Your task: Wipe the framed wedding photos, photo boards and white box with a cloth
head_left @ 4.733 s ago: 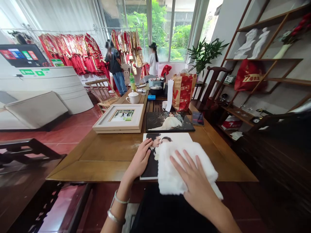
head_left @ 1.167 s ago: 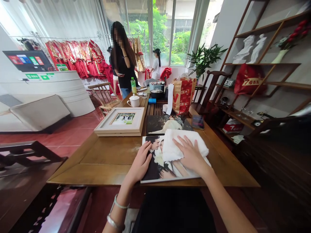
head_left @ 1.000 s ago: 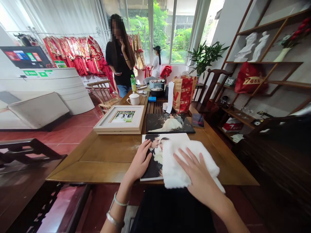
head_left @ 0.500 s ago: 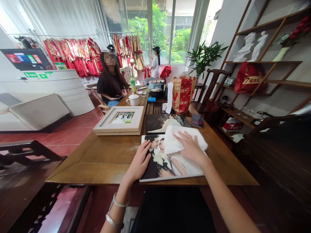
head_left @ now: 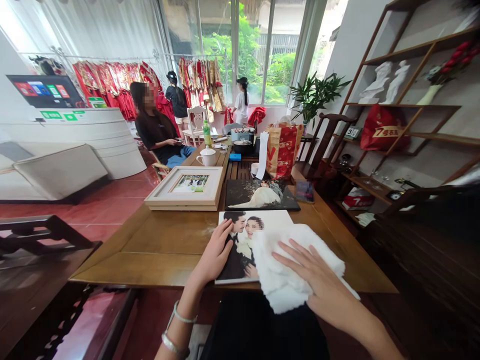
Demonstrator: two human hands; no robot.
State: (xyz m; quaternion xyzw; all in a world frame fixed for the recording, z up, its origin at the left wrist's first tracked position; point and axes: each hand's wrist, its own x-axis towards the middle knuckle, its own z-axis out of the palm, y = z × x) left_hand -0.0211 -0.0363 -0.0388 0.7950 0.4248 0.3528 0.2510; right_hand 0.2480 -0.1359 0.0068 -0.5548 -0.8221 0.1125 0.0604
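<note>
A large printed wedding photo panel [head_left: 243, 235] lies flat at the near edge of the wooden table [head_left: 168, 240]. My left hand [head_left: 215, 252] rests open on its left edge, fingers spread over the dark suit in the picture. My right hand [head_left: 313, 272] lies flat, fingers stretched out, on a fluffy white cloth [head_left: 288, 265] that covers the panel's near right part and hangs over the table edge.
Behind the panel lie a dark photo panel [head_left: 260, 195] and a stacked light wooden picture frame [head_left: 185, 186]. Farther back stand a white teapot [head_left: 207, 156], a red paper bag [head_left: 283, 147] and a pot. A person sits at the far left; two people stand by the window. Shelves line the right wall.
My right hand has drawn the white cloth from the panel's far right corner down to its near right edge. The person at the far end has settled onto a chair.
</note>
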